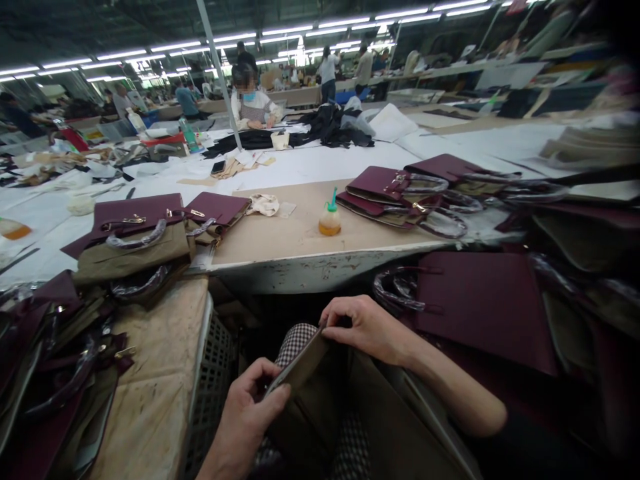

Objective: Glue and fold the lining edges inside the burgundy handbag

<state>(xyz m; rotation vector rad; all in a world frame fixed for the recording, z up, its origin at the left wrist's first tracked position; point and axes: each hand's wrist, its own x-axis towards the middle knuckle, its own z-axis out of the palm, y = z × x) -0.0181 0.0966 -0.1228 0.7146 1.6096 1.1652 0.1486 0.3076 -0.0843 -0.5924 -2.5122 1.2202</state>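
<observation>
Tabletop (320, 270): spans the view beyond the lap; brown paper (285, 243) covers the middle of its front edge.
Right bag (485, 307): maroon, flat, just below tabletop's front edge, near the right forearm; can't see what carries it. I'd keep that elbow off it.
Left bags (137, 210): maroon and olive, wrapped handles, heaped at tabletop's front edge, left of the paper.
Olive piece (320, 413): draped over the lap, below tabletop's front edge; its rim (300, 365) slants up from left hand to right. Can't tell if it's part of a whole bag.
Right hand (363, 327): nearly closed, thumb and forefinger pinching the rim's far end.
Left hand (250, 403): half curled, thumb against fingers on the rim's near end.
Squeeze bottle (330, 221): upright on the paper, near tabletop's front edge, green nozzle up, apart from both hands.
Rim: looks like two-handed edge work. I'd keep tension light and even, both pinches right at the edge, no twist; a hard thumb could crease it.
</observation>
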